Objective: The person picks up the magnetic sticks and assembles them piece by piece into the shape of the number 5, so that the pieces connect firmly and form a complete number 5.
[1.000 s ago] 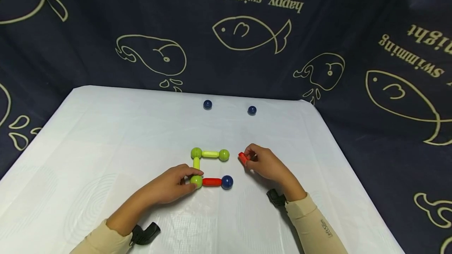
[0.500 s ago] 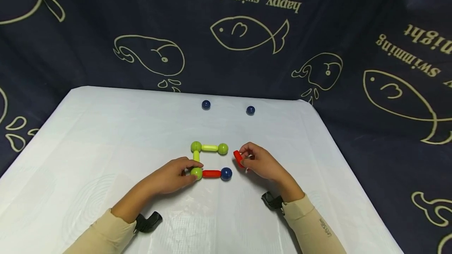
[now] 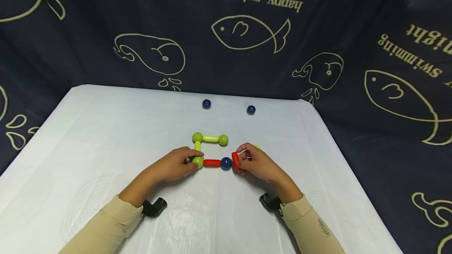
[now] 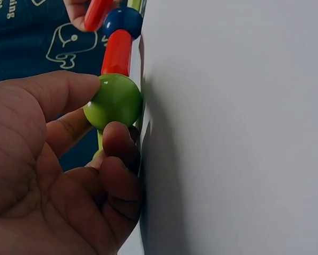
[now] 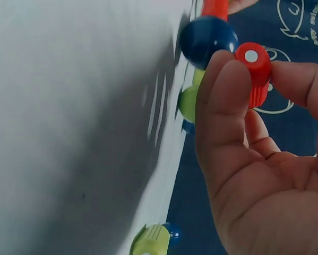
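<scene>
Right hand [image 3: 260, 164] pinches red rod [image 3: 235, 160], perhaps touching ball [image 3: 226, 163].

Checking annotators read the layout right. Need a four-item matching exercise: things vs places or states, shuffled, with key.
Column 1
1. Left hand
2. Right hand
3. Joined red rod
4. Loose blue balls

Column 2
A. Near the far edge of the white table
B. Pinching the green corner ball
C. Between the green corner ball and the attached blue ball
D. Holding a second red rod

Pairs: 1-B, 2-D, 3-C, 4-A
</scene>
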### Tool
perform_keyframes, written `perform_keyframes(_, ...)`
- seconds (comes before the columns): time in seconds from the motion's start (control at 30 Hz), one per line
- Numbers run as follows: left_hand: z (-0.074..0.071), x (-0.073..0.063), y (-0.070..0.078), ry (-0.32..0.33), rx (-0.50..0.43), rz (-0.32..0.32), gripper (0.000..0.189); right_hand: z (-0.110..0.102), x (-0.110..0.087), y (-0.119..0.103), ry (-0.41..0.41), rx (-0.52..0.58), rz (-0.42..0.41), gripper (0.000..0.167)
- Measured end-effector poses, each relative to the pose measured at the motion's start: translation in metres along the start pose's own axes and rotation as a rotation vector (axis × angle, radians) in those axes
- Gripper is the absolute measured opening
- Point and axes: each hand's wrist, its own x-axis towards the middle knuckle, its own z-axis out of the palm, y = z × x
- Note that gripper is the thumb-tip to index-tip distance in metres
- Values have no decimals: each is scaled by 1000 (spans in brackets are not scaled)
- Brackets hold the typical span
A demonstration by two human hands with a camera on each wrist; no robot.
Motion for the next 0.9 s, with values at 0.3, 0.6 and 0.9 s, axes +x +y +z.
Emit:
perform_keyframes(0.3,-5,17,-5,14,25,-18,37,2,1,3,-39,29,36,44)
perform_keyframes(0.6,-4,28,-7,55,-55,-62,37,6,4,6,-66,31,54,56)
perform_keyframes(0.9,6,27,-11,145,-87,-90,36,9,6,8,-62,27,56,59)
